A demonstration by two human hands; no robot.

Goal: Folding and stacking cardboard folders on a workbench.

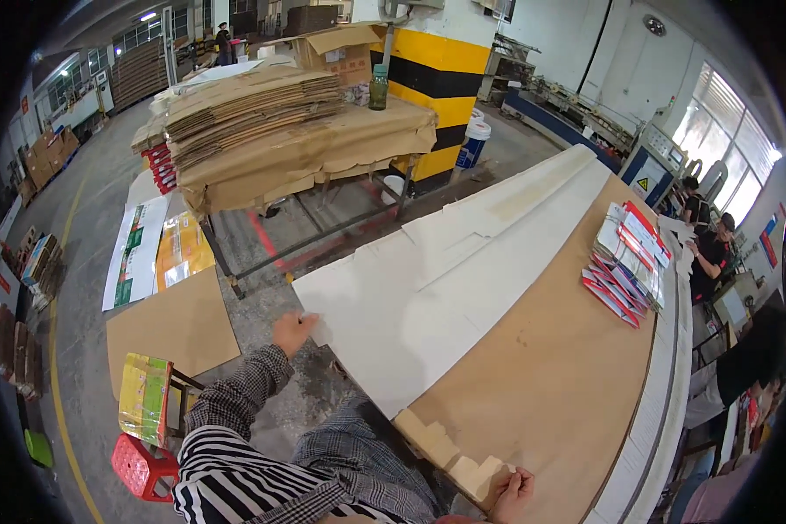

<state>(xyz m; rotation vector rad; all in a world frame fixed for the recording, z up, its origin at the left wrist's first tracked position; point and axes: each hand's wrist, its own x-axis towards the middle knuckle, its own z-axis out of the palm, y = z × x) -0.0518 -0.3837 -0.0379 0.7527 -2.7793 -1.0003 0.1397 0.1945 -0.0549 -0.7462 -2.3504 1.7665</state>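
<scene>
A long white board (pixel 428 279) lies across the brown-topped table (pixel 550 384) in front of me. At the board's near left corner is my left hand (pixel 294 334), its fingers curled in; whether it grips the edge is too small to tell. My right hand (pixel 513 495) is low over the table's near edge with fingers bent together, and anything between them is hidden. Beside it, pale yellow patches (pixel 476 476) run along that edge. Further right on the brown surface lies a stack of folded red and white printed pieces (pixel 629 253), spread unevenly.
Flat brown cardboard sheets (pixel 253 105) are piled on a covered table ahead, with a green bottle (pixel 378 87). A yellow-and-black pillar (pixel 441 79) stands behind it. Left are a red stool (pixel 140 467) and printed sheets (pixel 135 249) on the floor. People (pixel 712 253) work at right.
</scene>
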